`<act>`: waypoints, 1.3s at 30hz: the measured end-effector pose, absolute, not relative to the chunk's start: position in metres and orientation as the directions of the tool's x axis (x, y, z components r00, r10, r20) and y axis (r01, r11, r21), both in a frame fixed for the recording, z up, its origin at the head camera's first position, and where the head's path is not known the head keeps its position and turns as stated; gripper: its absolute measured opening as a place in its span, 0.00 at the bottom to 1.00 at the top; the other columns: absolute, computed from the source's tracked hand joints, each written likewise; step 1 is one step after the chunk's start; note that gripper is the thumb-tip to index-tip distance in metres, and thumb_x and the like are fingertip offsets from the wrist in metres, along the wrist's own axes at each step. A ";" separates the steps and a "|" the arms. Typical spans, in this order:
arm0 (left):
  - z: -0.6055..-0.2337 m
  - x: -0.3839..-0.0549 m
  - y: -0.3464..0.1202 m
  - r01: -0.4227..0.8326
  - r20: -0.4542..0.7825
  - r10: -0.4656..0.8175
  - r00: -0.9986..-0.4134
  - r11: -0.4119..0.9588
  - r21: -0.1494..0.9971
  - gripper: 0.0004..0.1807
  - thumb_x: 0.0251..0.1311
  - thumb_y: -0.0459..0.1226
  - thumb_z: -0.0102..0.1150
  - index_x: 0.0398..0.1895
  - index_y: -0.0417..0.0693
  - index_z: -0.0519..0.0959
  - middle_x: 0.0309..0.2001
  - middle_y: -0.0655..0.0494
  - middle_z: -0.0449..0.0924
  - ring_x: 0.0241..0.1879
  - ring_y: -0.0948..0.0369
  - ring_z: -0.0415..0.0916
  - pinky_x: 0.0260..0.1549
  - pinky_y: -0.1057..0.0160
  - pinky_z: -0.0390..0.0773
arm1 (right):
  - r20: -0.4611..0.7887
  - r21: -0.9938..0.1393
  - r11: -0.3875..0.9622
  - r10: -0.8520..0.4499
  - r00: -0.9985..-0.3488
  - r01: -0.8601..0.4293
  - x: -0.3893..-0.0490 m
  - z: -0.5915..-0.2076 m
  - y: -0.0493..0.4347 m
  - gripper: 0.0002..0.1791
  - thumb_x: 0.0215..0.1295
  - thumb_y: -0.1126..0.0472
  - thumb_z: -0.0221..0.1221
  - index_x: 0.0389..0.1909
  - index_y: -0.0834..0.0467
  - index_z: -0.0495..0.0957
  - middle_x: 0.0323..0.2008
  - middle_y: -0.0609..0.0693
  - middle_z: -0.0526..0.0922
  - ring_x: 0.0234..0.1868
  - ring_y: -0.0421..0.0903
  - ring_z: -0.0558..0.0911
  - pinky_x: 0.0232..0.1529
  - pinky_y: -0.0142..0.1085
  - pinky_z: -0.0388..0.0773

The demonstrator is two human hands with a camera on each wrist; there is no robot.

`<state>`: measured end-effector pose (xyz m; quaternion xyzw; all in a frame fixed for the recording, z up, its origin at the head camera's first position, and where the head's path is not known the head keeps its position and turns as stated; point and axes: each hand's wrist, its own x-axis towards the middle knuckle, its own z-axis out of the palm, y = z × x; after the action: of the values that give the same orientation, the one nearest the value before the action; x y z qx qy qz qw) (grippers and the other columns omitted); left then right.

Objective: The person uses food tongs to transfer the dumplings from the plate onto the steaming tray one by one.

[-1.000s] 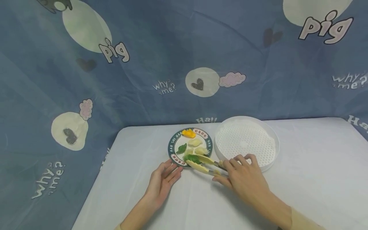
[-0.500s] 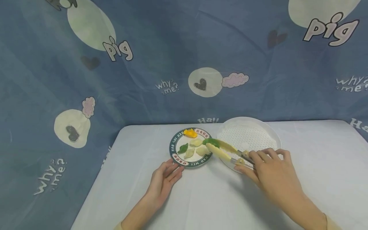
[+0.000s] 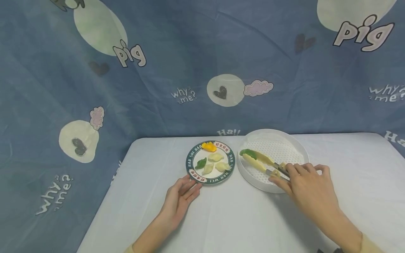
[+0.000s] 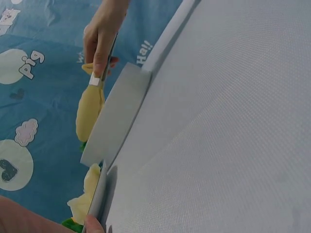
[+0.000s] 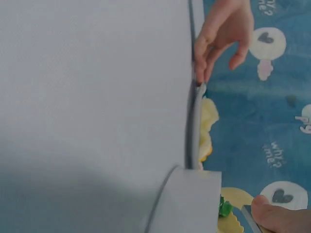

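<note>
My right hand (image 3: 311, 188) holds yellow-tipped tongs (image 3: 254, 163) that pinch a green dumpling (image 3: 248, 153) over the left part of a round white tray (image 3: 257, 183) with a perforated bottom. Left of the tray, a plate (image 3: 190, 160) with a dark green rim carries an orange dumpling (image 3: 209, 146), three pale dumplings (image 3: 215, 157) and another green dumpling (image 3: 200, 163). With fingers loosely extended, my left hand (image 3: 177, 202) touches the plate's near-left rim. In the right wrist view the tray's side wall (image 5: 194, 201) partly hides the held dumpling.
A white cloth covers the table (image 3: 221, 221). Behind its far edge hangs a blue printed curtain (image 3: 177, 63). The plate and the tray stand side by side near that edge, almost touching.
The tongs lifted the green dumpling off the plate's near side and carried it right, over the tray. My right hand moved right with them; my left hand stayed by the plate.
</note>
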<state>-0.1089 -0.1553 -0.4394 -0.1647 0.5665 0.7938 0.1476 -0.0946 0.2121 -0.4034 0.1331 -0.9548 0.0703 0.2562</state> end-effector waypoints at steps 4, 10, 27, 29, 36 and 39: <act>-0.439 -0.108 -0.155 -0.424 -0.432 0.046 -0.901 -0.311 0.851 0.40 0.79 0.42 0.42 0.87 0.36 0.46 0.81 0.29 0.55 0.82 0.39 0.63 0.85 0.48 0.67 | 0.532 -0.053 0.954 -0.222 -0.817 -0.294 -0.099 -0.408 0.214 0.30 0.69 0.31 0.61 0.32 0.58 0.75 0.22 0.49 0.80 0.33 0.61 0.84 0.48 0.62 0.73; -0.438 -0.109 -0.154 -0.423 -0.430 0.050 -0.902 -0.315 0.850 0.40 0.79 0.42 0.41 0.87 0.35 0.45 0.82 0.28 0.54 0.82 0.39 0.62 0.86 0.47 0.66 | 0.541 -0.024 0.954 -0.239 -0.806 -0.299 -0.102 -0.414 0.216 0.35 0.72 0.28 0.54 0.33 0.59 0.76 0.22 0.51 0.82 0.33 0.62 0.84 0.45 0.61 0.74; -0.437 -0.108 -0.154 -0.439 -0.447 0.043 -0.893 -0.292 0.850 0.39 0.79 0.43 0.41 0.87 0.37 0.47 0.81 0.30 0.57 0.82 0.40 0.64 0.85 0.49 0.68 | 0.537 0.009 0.951 -0.265 -0.801 -0.309 -0.104 -0.425 0.214 0.39 0.75 0.24 0.46 0.34 0.58 0.77 0.22 0.50 0.80 0.29 0.60 0.81 0.42 0.58 0.74; -0.437 -0.108 -0.154 -0.440 -0.447 0.043 -0.893 -0.290 0.850 0.39 0.79 0.43 0.41 0.87 0.37 0.47 0.81 0.30 0.57 0.82 0.40 0.64 0.85 0.49 0.68 | 0.542 0.007 0.951 -0.264 -0.798 -0.310 -0.104 -0.425 0.215 0.39 0.74 0.24 0.46 0.34 0.58 0.77 0.21 0.50 0.79 0.29 0.60 0.81 0.41 0.59 0.74; -0.437 -0.108 -0.154 -0.440 -0.449 0.043 -0.893 -0.301 0.846 0.39 0.79 0.42 0.40 0.87 0.37 0.47 0.81 0.29 0.56 0.82 0.39 0.63 0.85 0.49 0.68 | 0.574 0.005 0.949 -0.260 -0.776 -0.315 -0.104 -0.427 0.215 0.46 0.76 0.20 0.32 0.32 0.58 0.75 0.19 0.48 0.76 0.27 0.60 0.79 0.40 0.58 0.73; -0.436 -0.108 -0.154 -0.441 -0.450 0.042 -0.892 -0.303 0.845 0.39 0.79 0.42 0.40 0.87 0.36 0.47 0.81 0.29 0.56 0.82 0.39 0.63 0.85 0.48 0.68 | 0.580 -0.003 0.952 -0.247 -0.777 -0.305 -0.103 -0.426 0.215 0.49 0.75 0.20 0.30 0.37 0.60 0.80 0.22 0.52 0.82 0.29 0.62 0.81 0.41 0.59 0.73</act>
<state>-0.1083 -0.1539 -0.4363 -0.1748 0.5702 0.7879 0.1531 -0.1028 0.2152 -0.4260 0.1466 -0.9412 0.0483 0.3004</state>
